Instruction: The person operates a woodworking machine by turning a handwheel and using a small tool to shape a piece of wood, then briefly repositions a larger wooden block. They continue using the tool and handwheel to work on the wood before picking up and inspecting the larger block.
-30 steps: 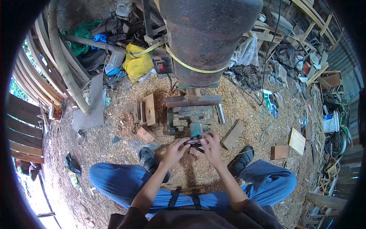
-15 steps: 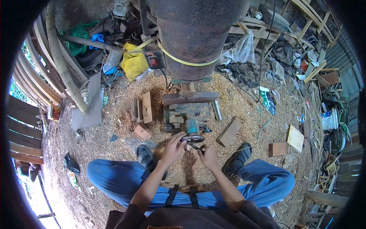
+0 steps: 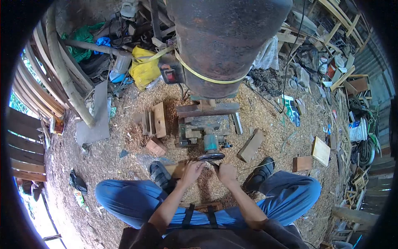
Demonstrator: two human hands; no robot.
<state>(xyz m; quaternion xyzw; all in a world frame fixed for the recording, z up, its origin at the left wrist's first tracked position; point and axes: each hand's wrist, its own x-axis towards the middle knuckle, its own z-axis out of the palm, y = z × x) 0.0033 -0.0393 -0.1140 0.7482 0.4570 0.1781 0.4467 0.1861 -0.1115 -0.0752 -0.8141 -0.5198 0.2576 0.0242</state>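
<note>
Head view, just below centre: the right hand [image 3: 227,174] grips a dark tool [image 3: 214,165] near the wheel [image 3: 211,157] — likely stiff and light, best held by its near end — as the left hand [image 3: 191,173] curls, contents unclear.

Both forearms reaching forward, converging between the knees. Left hand [image 3: 192,173] angling inward, fingers bent; right hand [image 3: 226,173] curling, thumb side inward, probably gripping, finger detail too small to confirm. Hands staying slightly apart.

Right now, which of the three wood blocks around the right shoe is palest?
The yellowish block, farthest right; the reddish one and the long one are darker.
</note>
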